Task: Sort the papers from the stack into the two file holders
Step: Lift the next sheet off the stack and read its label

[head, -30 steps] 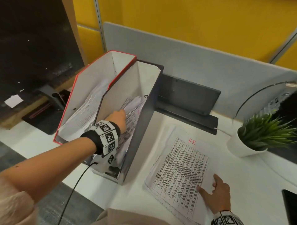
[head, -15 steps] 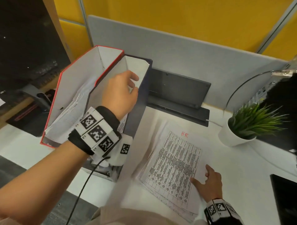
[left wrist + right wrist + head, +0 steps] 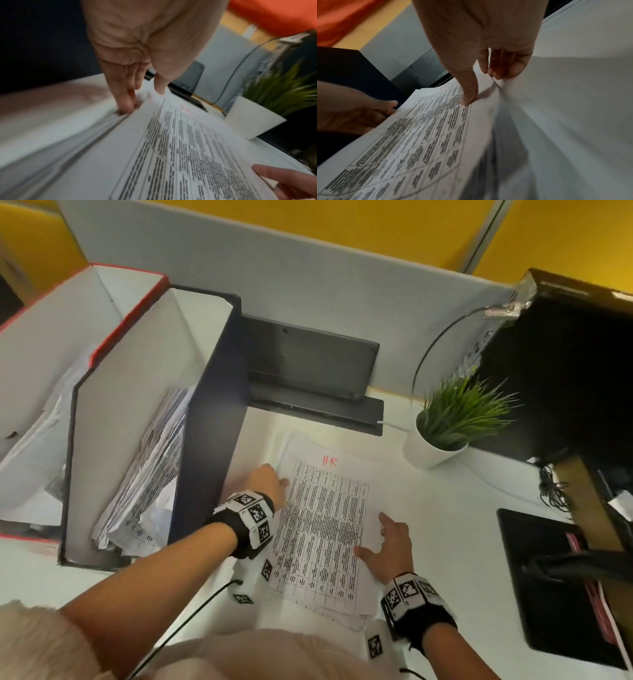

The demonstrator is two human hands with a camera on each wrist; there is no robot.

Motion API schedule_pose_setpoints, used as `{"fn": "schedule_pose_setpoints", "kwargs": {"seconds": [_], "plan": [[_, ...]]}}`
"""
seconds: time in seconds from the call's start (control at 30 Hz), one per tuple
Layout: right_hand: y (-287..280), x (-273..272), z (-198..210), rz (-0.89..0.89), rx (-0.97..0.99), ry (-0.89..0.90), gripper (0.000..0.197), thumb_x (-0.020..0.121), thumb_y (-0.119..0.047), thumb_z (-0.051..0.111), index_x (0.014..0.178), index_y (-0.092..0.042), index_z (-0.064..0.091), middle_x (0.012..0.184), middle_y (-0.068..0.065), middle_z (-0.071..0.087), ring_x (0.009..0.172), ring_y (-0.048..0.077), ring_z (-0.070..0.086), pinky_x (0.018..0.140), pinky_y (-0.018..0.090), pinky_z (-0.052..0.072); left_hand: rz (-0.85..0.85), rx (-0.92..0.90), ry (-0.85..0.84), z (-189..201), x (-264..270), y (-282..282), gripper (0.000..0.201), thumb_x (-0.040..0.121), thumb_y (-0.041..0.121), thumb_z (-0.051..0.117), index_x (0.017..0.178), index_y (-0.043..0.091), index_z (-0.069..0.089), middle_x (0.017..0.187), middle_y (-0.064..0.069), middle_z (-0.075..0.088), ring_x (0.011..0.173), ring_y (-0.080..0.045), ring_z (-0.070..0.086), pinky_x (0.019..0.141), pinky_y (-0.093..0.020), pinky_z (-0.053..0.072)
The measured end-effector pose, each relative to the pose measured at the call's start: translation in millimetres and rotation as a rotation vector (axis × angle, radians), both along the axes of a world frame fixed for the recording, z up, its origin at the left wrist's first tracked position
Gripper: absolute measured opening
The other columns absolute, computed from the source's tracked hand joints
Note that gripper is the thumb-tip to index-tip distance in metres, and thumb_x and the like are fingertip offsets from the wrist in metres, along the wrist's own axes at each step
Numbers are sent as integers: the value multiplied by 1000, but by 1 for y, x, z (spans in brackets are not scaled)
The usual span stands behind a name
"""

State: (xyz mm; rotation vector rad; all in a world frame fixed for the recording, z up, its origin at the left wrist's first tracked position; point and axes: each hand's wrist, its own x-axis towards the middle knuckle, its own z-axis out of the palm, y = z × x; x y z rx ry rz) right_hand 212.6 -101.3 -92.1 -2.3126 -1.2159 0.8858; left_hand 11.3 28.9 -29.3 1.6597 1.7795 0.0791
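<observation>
A stack of printed papers (image 3: 322, 529) lies on the white desk, and its top sheet (image 3: 188, 148) is marked "HR" in red. My left hand (image 3: 277, 481) is at the stack's left edge. In the left wrist view it (image 3: 145, 94) pinches the top sheet's edge, thumb above and fingers below. My right hand (image 3: 373, 535) is at the right edge; its thumb (image 3: 469, 100) presses on the top sheet (image 3: 428, 128) and curled fingers sit behind the raised edge. To the left stand the red-edged file holder (image 3: 44, 344) and the dark file holder (image 3: 209, 412), both with papers inside.
A white pot with a green plant (image 3: 435, 446) stands right of the stack. A dark flat device (image 3: 308, 368) leans against the grey partition behind it. A black box (image 3: 565, 364) and a black pad (image 3: 548, 577) fill the right side.
My left hand has come out of the dark file holder and moved right and down to the stack's left edge. The right hand has stayed on the stack's right side.
</observation>
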Motion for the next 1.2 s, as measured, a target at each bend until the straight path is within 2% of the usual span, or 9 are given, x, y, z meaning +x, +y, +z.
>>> {"fn": "schedule_pose_setpoints", "kwargs": {"seconds": [0.17, 0.27, 0.43, 0.63, 0.73, 0.83, 0.93, 1.1, 1.2], "plan": [[3, -2, 5, 27, -46, -76, 90, 71, -28, 79, 144, -18, 27, 135, 8, 30, 129, 24, 31, 111, 34, 29, 139, 49, -120, -15, -3, 1, 30, 79, 30, 72, 66, 13, 52, 70, -3, 57, 71, -21, 57, 69, -30, 48], [10, -6, 10, 113, -32, -101, 90, 72, -16, 77, 145, -20, 25, 134, 6, 28, 126, 21, 29, 109, 27, 26, 182, 123, -197, -17, -2, -1, 31, 79, 18, 73, 60, 14, 49, 69, -2, 56, 67, -19, 53, 67, -28, 48], [15, -9, 18, 79, -14, 217, 86, 72, 11, 64, 144, -17, 25, 123, 6, 36, 102, 14, 42, 91, 25, 45, 20, 142, -78, -21, -7, -9, 40, 89, 14, 58, 53, 13, 41, 56, 0, 42, 57, -21, 48, 59, -28, 43], [19, -2, 20, -156, 113, 338, 94, 75, -7, 74, 145, -22, 13, 82, 1, 48, 68, 8, 49, 68, 18, 43, -127, 483, -339, -11, -16, -25, 19, 88, -1, 54, 98, 4, 70, 92, -6, 65, 78, -20, 60, 73, -30, 51], [21, 0, 20, -306, 178, 400, 98, 71, -8, 78, 144, -27, 15, 77, 2, 52, 71, 12, 53, 73, 23, 44, 21, 343, -464, -11, -16, -31, 21, 88, -4, 50, 85, 10, 66, 80, -5, 66, 64, -16, 56, 57, -20, 45], [23, 5, 20, -384, 181, 370, 61, 69, -14, 81, 119, -19, 46, 77, 1, 52, 74, 16, 52, 75, 26, 43, 104, 191, -529, -11, -19, -27, 21, 86, -5, 53, 74, 10, 61, 73, -6, 62, 59, -15, 50, 46, -16, 40], [15, 9, 17, -304, 287, 367, 15, 72, 0, 75, 77, -6, 63, 74, 18, 58, 73, 19, 51, 62, 20, 42, 133, 87, -635, -9, -19, -17, 26, 82, -10, 52, 65, 8, 61, 72, -9, 62, 69, -21, 56, 63, -23, 48], [10, 14, 15, -367, 283, 424, 28, 78, 13, 58, 62, -10, 57, 66, 5, 56, 62, 13, 50, 49, 4, 39, 322, -57, -631, -19, -19, 9, 11, 87, 8, 57, 84, 10, 67, 95, -12, 68, 89, -26, 61, 88, -38, 51], [12, 16, 14, -400, 228, 567, 28, 83, 8, 57, 68, -15, 56, 69, 0, 54, 62, 6, 51, 49, 4, 42, 292, -143, -429, -23, -19, 14, 22, 72, 31, 78, 77, 14, 66, 83, -4, 70, 83, -21, 65, 82, -35, 54]]}}
